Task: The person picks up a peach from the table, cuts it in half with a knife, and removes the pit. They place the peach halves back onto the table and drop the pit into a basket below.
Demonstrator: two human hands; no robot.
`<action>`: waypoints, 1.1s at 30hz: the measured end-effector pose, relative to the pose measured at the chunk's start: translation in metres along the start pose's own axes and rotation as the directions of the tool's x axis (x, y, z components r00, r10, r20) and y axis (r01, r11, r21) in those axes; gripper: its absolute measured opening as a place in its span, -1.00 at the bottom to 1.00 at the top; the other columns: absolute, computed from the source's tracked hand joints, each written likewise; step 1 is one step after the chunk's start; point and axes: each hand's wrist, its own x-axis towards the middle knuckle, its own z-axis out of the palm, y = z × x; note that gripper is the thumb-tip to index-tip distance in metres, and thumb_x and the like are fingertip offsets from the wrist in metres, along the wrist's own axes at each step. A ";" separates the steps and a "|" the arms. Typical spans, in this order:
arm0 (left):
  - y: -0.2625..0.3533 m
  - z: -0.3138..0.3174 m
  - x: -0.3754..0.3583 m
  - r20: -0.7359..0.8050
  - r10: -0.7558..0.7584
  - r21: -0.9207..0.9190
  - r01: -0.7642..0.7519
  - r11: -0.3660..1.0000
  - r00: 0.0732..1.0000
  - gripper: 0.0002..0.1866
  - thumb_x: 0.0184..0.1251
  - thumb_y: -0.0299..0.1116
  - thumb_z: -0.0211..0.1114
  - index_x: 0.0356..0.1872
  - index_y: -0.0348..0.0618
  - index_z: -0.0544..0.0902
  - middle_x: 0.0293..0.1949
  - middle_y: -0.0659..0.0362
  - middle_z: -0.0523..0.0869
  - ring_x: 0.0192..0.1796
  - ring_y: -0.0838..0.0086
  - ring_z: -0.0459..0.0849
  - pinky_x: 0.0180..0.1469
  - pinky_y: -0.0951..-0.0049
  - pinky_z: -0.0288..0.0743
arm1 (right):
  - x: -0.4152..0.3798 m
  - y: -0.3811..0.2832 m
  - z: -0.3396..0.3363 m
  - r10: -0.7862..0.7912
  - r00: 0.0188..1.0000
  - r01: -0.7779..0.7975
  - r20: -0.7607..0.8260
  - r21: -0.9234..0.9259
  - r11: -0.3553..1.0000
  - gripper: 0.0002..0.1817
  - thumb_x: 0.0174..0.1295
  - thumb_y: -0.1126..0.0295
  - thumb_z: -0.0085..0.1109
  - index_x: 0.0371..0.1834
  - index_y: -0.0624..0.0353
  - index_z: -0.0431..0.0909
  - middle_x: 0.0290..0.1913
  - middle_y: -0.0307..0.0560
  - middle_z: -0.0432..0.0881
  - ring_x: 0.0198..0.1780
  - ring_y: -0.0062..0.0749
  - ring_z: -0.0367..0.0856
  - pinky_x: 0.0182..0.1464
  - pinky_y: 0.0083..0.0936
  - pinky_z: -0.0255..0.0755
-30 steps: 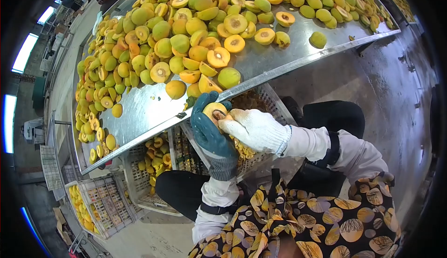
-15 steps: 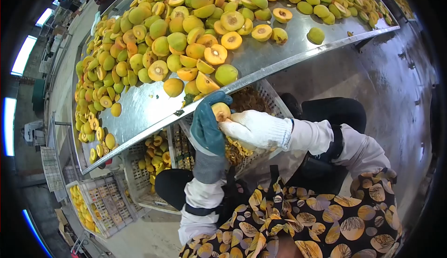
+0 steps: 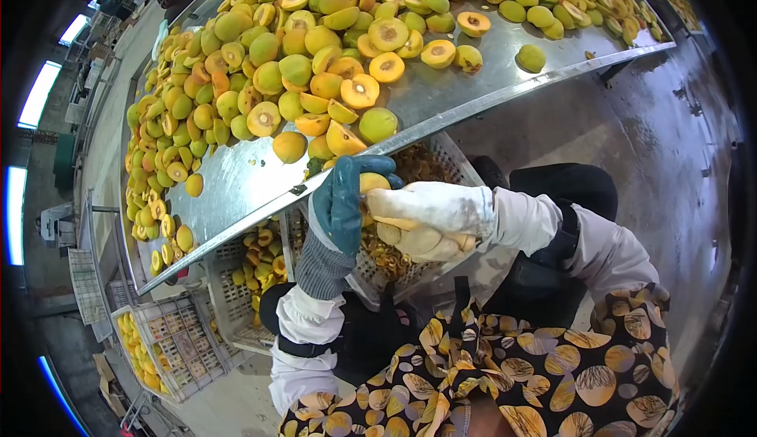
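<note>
Being clasped in the green-gloved left hand [image 3: 339,207], a fruit [image 3: 374,182] is held near the table's [image 3: 236,189] edge, above a crate [image 3: 464,160]. Over the last second the white-gloved right hand [image 3: 430,215] has been rolled over, its fingers curled; the cut face is now mostly hidden, so work seems unfinished. Whether anything is gripped there cannot be told.

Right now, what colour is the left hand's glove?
The left glove is dark teal with a grey cuff, seen in the head view.
</note>
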 end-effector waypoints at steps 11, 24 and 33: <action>0.012 -0.018 -0.022 -0.033 0.080 0.197 -0.072 0.978 0.996 -0.44 0.69 0.00 -0.16 0.00 -0.32 0.63 -0.12 0.06 0.73 -0.05 0.39 0.70 0.08 0.38 0.55 | 0.025 -0.004 0.003 -0.233 0.972 0.134 -0.031 -0.743 0.656 -0.41 0.40 -0.23 0.07 -0.34 0.16 0.58 -0.74 -0.16 0.47 -0.78 -0.42 0.45 -0.74 -0.39 0.27; -0.021 -0.179 -0.065 -0.499 0.036 0.866 0.497 0.047 0.866 -0.50 0.42 0.05 0.21 -0.08 -0.27 0.72 -0.22 -0.19 0.75 -0.15 -0.11 0.72 -0.03 0.13 0.60 | 0.031 0.027 -0.016 -0.512 0.856 -0.220 -0.080 -0.950 -0.219 -0.46 0.32 -0.16 0.13 -0.23 0.20 0.57 -0.58 0.09 0.64 -0.49 0.06 0.69 -0.46 -0.09 0.54; -0.082 -0.135 0.083 -0.059 -0.134 0.914 0.108 0.391 0.989 -0.41 0.18 -0.10 0.44 0.23 -0.10 0.58 0.00 -0.15 0.69 0.08 -0.09 0.65 0.17 0.09 0.54 | 0.028 0.021 -0.024 -0.605 0.795 -0.155 -0.033 -0.976 -0.150 -0.46 0.35 -0.15 0.11 -0.28 0.21 0.59 -0.62 0.10 0.62 -0.53 -0.01 0.68 -0.48 -0.15 0.53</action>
